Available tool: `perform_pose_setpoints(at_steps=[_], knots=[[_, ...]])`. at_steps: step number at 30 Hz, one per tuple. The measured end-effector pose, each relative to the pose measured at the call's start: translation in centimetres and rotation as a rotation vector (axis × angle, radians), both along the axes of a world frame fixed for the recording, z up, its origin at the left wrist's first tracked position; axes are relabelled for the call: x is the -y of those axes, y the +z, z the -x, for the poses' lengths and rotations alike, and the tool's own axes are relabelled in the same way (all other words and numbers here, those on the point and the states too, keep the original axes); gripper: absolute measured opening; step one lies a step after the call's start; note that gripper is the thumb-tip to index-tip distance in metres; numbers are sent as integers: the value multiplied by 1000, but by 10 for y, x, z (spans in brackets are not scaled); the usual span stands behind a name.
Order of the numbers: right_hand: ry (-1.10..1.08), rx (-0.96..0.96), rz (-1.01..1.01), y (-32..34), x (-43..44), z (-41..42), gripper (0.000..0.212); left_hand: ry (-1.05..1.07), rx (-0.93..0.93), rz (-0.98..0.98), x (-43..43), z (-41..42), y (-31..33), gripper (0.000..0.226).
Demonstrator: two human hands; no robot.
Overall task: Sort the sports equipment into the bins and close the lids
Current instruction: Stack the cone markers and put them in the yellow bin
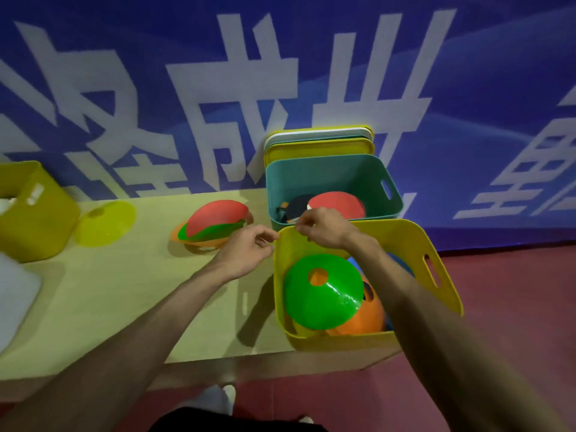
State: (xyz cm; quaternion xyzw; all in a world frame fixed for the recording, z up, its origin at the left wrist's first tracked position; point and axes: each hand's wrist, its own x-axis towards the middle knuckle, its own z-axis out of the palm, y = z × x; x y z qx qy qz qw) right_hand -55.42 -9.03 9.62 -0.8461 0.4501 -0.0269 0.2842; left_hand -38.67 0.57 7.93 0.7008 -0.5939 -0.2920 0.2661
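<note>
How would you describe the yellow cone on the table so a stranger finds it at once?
Look at the table below the blue wall. At its left end stands a yellow bin; just right of it lies the yellow cone. It lies alone, while the other table cones form a red, green and orange stack.

— Which bins are open?
— My yellow bin (402, 238), at the tabletop's right edge, holds a tilted green cone (327, 294) over an orange cone (367, 319); the teal bin (327, 173) behind holds a red paddle (338, 205).
</note>
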Motion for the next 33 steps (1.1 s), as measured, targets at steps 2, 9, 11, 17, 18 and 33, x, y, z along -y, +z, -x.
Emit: perform_pose_setpoints(at_steps=[2,9,11,17,18,33], knots=[[41,17,14,3,0,-36,25,67,-87,9,-4,-29,1,23],[130,32,1,-3,-4,-161,25,303,-252,32,-10,-149,-11,20],[138,31,-33,-13,-4,-199,25,345,-264,36,-13,-186,-17,20],[177,47,-89,-41,-15,-316,23,494,-319,10,-27,-296,-44,25],[175,46,-92,-45,-18,-333,23,512,-329,6,-30,-312,-48,24],[150,-96,-185,-96,2,-436,30,573,-162,-163,-5,-472,-117,33]])
